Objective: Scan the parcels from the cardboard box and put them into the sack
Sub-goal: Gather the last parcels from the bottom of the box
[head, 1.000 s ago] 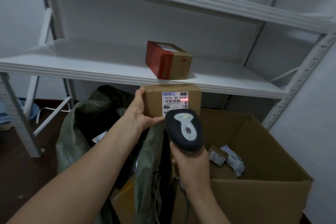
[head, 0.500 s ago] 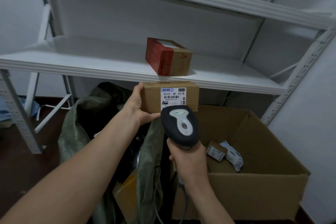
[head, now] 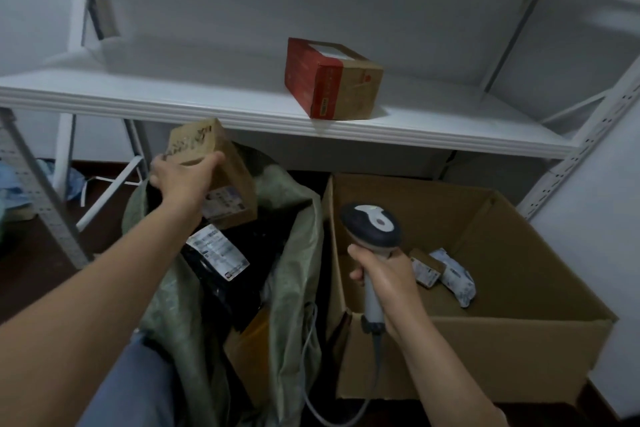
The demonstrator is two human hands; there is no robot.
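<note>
scan apparently done: my left hand [head: 183, 180] has swung the brown parcel [head: 230, 159] it grasps over the open sack [head: 294, 218]; my right hand [head: 391, 284] grips the lowered scanner [head: 372, 225].

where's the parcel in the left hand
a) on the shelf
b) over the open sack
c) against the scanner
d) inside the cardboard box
b: the left hand holds the parcel tilted above the open sack, apart from the scanner in the right hand.
</note>
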